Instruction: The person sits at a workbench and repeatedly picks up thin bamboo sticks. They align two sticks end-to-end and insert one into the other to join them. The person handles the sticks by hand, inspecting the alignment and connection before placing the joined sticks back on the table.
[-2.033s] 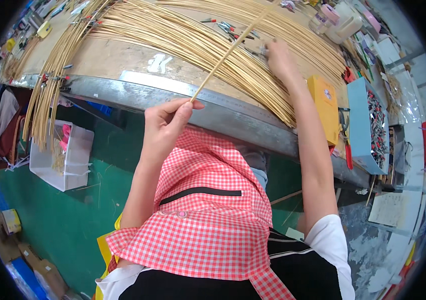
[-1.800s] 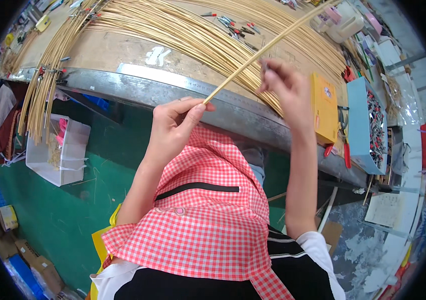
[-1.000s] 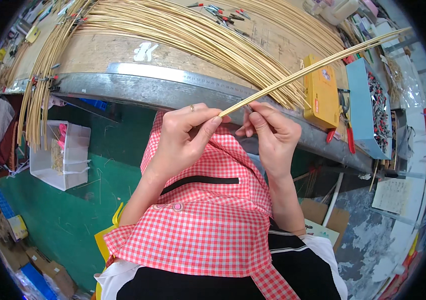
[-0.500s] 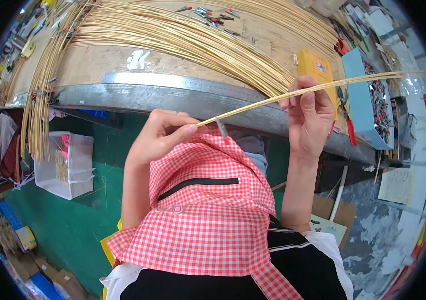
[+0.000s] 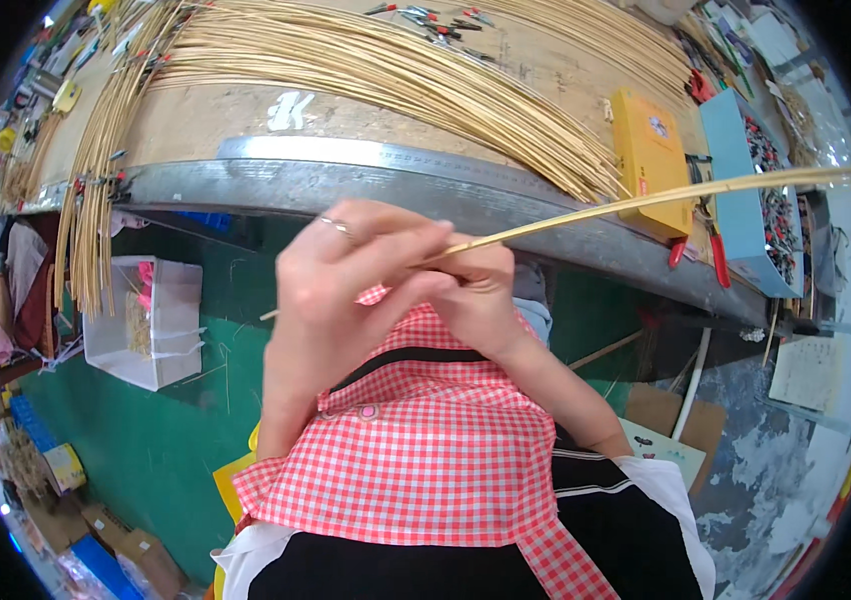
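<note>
My left hand [image 5: 331,285], with a ring on one finger, is closed in a pinch on a few thin, straw-coloured bamboo strips [image 5: 586,213]. Right against it, my right hand [image 5: 484,300] has its fingers closed on the same strips, just above my lap. From the hands the strips run far to the right, bowing gently past the bench edge. A short end of them pokes out left of my left wrist. Both sets of fingertips overlap, so the exact grip point and any clip there are hidden.
Behind my hands runs a wooden bench [image 5: 181,130] with long bundled strips [image 5: 366,75], a steel ruler [image 5: 346,152] and small clips [image 5: 436,25]. To the right are a yellow box [image 5: 646,150], red-handled pliers [image 5: 718,255] and a blue box of clips [image 5: 731,190]. A white bin [image 5: 171,330] stands lower left.
My right hand has come left and down from far along the strips to meet my left hand. The small clip that showed on the strips beside my left hand is now out of sight.
</note>
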`<state>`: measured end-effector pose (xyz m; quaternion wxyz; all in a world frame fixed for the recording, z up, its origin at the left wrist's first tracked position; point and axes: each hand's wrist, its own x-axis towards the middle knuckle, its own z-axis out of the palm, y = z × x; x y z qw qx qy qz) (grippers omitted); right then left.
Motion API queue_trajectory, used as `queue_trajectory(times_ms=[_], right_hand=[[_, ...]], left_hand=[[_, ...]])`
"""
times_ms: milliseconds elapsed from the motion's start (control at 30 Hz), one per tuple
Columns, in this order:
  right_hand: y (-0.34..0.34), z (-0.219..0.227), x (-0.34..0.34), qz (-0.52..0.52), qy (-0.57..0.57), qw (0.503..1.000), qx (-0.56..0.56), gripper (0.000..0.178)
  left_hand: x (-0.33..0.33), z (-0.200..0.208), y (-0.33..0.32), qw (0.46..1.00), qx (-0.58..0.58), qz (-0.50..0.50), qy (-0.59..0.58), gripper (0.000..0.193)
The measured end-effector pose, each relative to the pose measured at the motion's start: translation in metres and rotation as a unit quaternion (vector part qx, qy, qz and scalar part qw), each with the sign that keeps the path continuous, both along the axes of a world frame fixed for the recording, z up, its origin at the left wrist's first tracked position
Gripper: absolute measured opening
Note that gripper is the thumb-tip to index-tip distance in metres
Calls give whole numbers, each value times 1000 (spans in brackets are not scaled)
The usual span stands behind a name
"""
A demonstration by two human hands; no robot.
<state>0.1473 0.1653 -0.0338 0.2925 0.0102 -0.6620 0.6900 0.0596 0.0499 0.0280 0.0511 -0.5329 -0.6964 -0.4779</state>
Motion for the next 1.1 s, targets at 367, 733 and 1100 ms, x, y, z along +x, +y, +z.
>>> queue_trajectory(times_ms=[367, 733, 1100], right_hand=[[44, 37, 29, -36, -40, 996, -75, 28], [52, 43, 26, -22, 13, 997, -76, 8], [89, 65, -20, 185, -117, 969, 112, 15]], left_hand=[[-6, -13, -2, 998, -1, 39, 44, 18], [-14, -20, 2, 988, -14, -76, -134, 15], [-23, -33, -7, 904, 25, -107, -413, 15]])
